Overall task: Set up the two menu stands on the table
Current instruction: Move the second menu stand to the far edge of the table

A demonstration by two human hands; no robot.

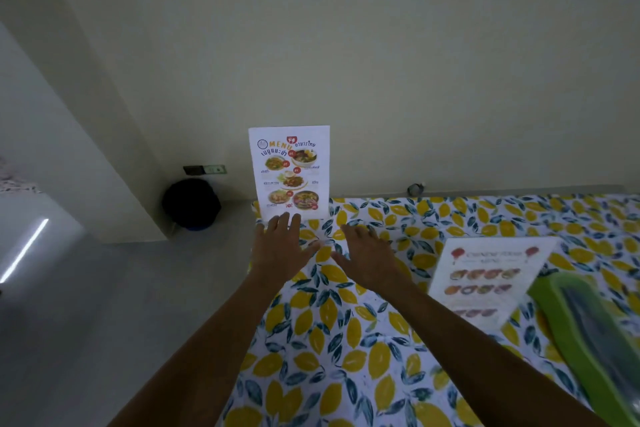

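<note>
A white menu stand (290, 173) printed with "MENU" and food pictures stands upright at the far left corner of the table (346, 340), which wears a lemon-patterned cloth. My left hand (282, 250) hovers just in front of its base, fingers spread, holding nothing. My right hand (367, 253) is beside it, palm down and open, a little right of the stand. A second menu stand (491, 279) with rows of dishes lies flat on the cloth to the right, untouched.
A green tray (588, 333) sits at the right edge of the table, close to the flat menu. A black bin (191, 203) stands on the floor by the wall, left of the table. The wall runs right behind the table's far edge.
</note>
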